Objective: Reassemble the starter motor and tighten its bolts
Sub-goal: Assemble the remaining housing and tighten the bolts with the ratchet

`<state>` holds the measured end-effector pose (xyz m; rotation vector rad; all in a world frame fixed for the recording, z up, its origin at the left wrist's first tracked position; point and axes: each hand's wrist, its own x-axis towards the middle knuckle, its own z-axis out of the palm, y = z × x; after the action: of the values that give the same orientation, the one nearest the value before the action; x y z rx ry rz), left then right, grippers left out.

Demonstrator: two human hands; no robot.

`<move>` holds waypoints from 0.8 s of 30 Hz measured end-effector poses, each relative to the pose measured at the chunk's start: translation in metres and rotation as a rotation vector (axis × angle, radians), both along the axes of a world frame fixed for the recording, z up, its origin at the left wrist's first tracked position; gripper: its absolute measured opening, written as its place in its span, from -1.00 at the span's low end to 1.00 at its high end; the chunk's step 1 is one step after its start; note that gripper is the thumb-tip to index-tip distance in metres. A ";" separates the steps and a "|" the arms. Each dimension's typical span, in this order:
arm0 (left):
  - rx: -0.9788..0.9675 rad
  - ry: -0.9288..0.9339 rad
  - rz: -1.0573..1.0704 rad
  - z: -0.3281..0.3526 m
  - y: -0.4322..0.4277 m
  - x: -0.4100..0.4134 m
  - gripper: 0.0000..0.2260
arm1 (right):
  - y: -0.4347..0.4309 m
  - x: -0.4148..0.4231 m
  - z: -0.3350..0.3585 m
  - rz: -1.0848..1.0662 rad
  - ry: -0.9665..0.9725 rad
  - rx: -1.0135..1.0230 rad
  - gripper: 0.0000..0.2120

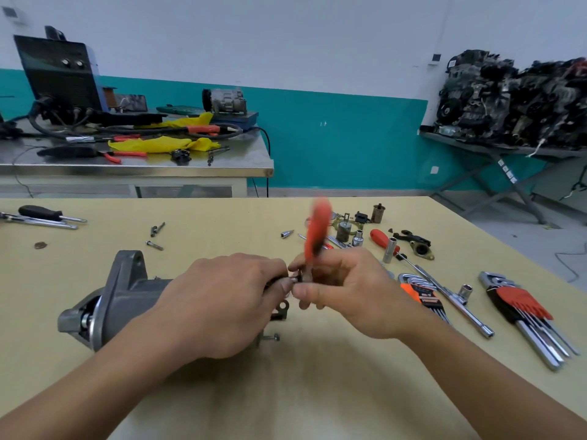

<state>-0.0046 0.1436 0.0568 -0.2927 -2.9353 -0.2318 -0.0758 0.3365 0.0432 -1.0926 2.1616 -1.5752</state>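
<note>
Grey starter motor (120, 300) on its side on a yellow table (317, 392), left of centre, nose end pointing left. Left hand (222, 300) over the motor's body, fingers curled round it, hiding most of the casing. One bolt (270, 337) sticking out near the rear end, below that hand. Right hand (346, 290) just beside the left, at the rear end, fingers curled round a red-handled tool (315, 230); handle upright and blurred, tip hidden. Further right on the table: a long socket bar (451, 299), a hex key set (524, 312), a red screwdriver (381, 238), loose sockets and small parts. Far left, a black-handled screwdriver (44, 213). Behind, a steel bench (136, 168) with yellow cloth (158, 143).
</note>
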 end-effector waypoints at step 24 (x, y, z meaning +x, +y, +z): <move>0.035 0.016 0.019 0.001 0.001 0.001 -0.87 | -0.019 0.000 -0.009 -0.189 -0.296 0.077 -0.54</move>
<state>-0.0034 0.1447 0.0576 -0.2602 -2.9133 -0.2763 -0.0759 0.3174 0.0340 -0.6023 2.1499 -1.5989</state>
